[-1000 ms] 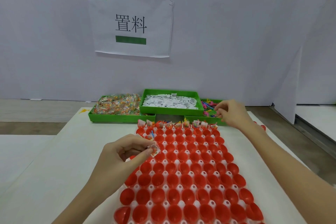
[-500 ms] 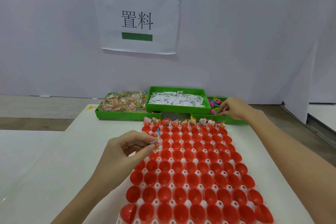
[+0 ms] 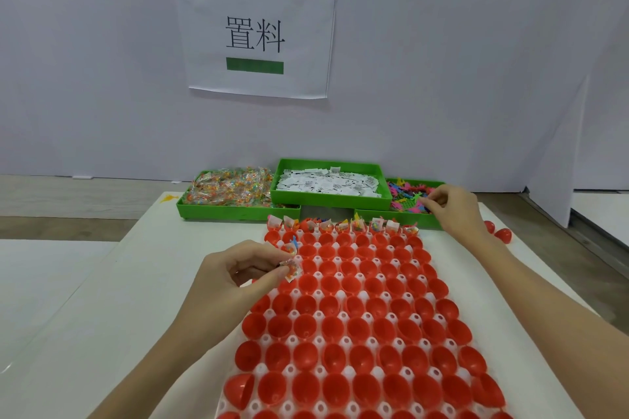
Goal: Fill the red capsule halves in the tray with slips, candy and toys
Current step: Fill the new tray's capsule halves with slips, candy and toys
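Many capsule halves: red capsule halves [image 3: 354, 326] sit open side up in rows across the white tray [image 3: 289, 379], which lies on the white table [image 3: 112, 309]; nearly all in the near rows show nothing inside.
Near-left corner: one half [image 3: 238, 391] lies tipped on its side at the tray's edge.
Left hand: the left hand [image 3: 235, 277] hovers over the tray's left edge, thumb and forefinger pinching a small clear candy packet [image 3: 291, 270], the other fingers curled under.
Second row, left end: a half there [image 3: 291, 246] has a packet and a small blue piece in it, just beyond the left fingertips.
Far row: the filled halves [image 3: 343, 226] hold folded slips, candy and bits of toy that stick up above their rims.
Right hand: the right hand [image 3: 451, 209] reaches into the toy bin, fingertips closed on a coloured toy piece [image 3: 422, 204]; which piece is too small to tell.
Loose halves: two red halves [image 3: 498, 231] rest on the table to the right of the right wrist.
Bins at the far edge: candy bin [image 3: 235, 211] on the left, slip bin [image 3: 335, 202] raised in the middle, toy bin [image 3: 413, 219] on the right, all green.
Wall: a paper sign [image 3: 255, 34] with two printed characters and green bars hangs on it.
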A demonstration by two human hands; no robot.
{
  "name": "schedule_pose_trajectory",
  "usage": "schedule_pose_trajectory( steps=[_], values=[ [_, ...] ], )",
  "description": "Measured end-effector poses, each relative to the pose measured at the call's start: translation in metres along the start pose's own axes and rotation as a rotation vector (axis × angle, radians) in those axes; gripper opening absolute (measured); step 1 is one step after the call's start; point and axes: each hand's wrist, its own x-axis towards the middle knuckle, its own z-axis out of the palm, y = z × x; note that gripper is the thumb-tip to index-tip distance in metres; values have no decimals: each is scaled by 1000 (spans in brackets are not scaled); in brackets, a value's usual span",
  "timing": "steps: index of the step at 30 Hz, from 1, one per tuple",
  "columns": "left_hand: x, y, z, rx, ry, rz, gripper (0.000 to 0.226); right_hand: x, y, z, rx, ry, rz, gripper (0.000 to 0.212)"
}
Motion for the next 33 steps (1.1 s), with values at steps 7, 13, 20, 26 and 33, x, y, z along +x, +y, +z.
schedule_pose_trajectory(
  steps=[7, 13, 20, 26, 33],
  values=[
    [-1, 0, 1, -22, -4, -14, 19, -18, -29, -15, 294, 79, 69, 11],
    [-4, 0, 6, -11, -22, 19, 21, -72, -101, -46, 772, -279, 100, 16],
    [-11, 4, 13, -4, -27, 125, 23, -160, -162, -46, 607, -409, -127, 12],
    [-15, 8, 16, 123, -64, 232, 24, -178, -174, -33, 556, -480, -177, 10],
    [-19, 7, 20, 178, 19, 268, 28, -181, -170, -33, 557, -515, -178, 10]
  ],
)
